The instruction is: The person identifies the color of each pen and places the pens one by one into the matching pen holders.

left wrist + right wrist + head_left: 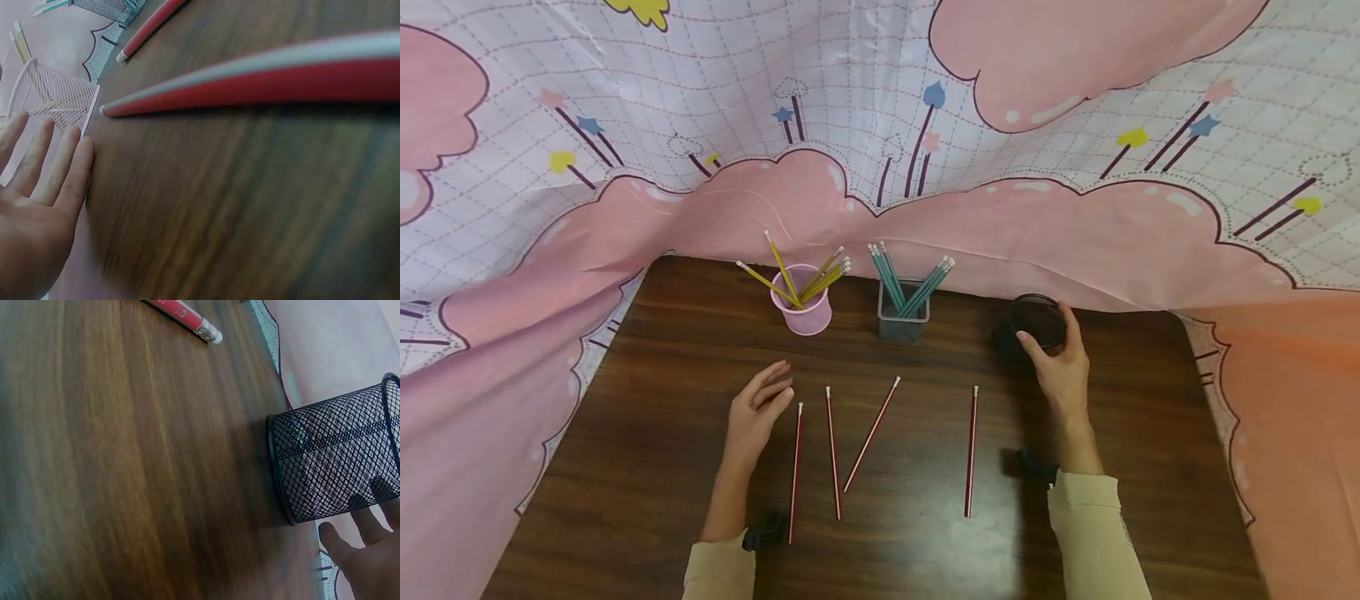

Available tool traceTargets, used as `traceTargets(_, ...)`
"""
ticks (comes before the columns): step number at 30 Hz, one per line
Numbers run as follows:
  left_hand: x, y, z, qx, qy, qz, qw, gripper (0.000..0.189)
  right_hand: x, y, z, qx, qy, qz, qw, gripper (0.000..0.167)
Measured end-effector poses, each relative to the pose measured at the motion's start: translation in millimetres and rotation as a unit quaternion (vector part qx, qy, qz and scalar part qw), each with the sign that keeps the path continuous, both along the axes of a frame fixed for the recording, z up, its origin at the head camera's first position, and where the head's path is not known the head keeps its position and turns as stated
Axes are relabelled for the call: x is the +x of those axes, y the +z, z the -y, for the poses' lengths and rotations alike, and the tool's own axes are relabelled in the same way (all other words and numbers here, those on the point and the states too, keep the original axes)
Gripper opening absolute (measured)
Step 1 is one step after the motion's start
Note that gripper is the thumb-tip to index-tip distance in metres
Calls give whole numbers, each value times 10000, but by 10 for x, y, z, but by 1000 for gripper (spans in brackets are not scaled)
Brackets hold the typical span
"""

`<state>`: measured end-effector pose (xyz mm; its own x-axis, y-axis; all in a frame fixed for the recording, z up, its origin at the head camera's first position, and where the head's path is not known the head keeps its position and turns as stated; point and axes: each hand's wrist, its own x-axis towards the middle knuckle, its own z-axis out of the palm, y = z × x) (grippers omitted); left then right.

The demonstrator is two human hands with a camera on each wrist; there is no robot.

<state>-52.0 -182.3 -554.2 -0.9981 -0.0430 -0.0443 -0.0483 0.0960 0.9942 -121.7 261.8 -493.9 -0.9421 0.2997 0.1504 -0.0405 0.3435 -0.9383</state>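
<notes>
A black round mesh pencil cup (1036, 310) stands at the back right of the table, its empty inside facing up. My right hand (1064, 367) grips its near right side, thumb on one side and fingers on the other. The right wrist view shows the fingers against the mesh wall of the cup (337, 456). My left hand (760, 410) hovers over the left of the table, fingers extended and holding nothing. Nearest to it lies a red pencil (796, 475). Two more red pencils lie beside that one, and another red pencil (972, 454) lies closer to the right hand.
At the back left stands a pink mesh cup (808, 322) with several yellow pencils. To its right, a grey square mesh holder (900, 330) contains several teal pencils. A printed cloth (880, 100) hangs along the back and sides of the dark wooden table (910, 550).
</notes>
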Motion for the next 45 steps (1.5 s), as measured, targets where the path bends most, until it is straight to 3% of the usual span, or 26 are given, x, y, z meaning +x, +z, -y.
traceTargets(4,54,-30,22,-615,103,67,9980,52,11,-19,18,-289,76,-117,9995,76)
traceTargets(8,91,-14,9,-1609,-17,-133,9869,51,4,-71,19,-231,58,-129,9996,76)
traceTargets(12,98,2,-33,-2417,-118,-369,9696,49,-3,-124,9,-551,94,-180,9983,77)
traceTargets(16,84,18,-91,-3083,28,-475,9501,48,-17,-149,0,-932,180,-356,9948,77)
traceTargets(21,89,37,-156,-3955,186,-270,9179,47,-19,-137,-5,-987,243,-359,9942,77)
traceTargets(24,89,69,-194,-4166,161,-121,9089,45,-13,-121,-16,-924,194,-313,9950,77)
traceTargets(30,81,96,-228,-4046,254,57,9141,36,-15,-82,-23,-835,199,-277,9959,76)
traceTargets(45,95,87,-251,-3822,352,79,9234,23,-11,-30,7,-898,164,-102,9958,76)
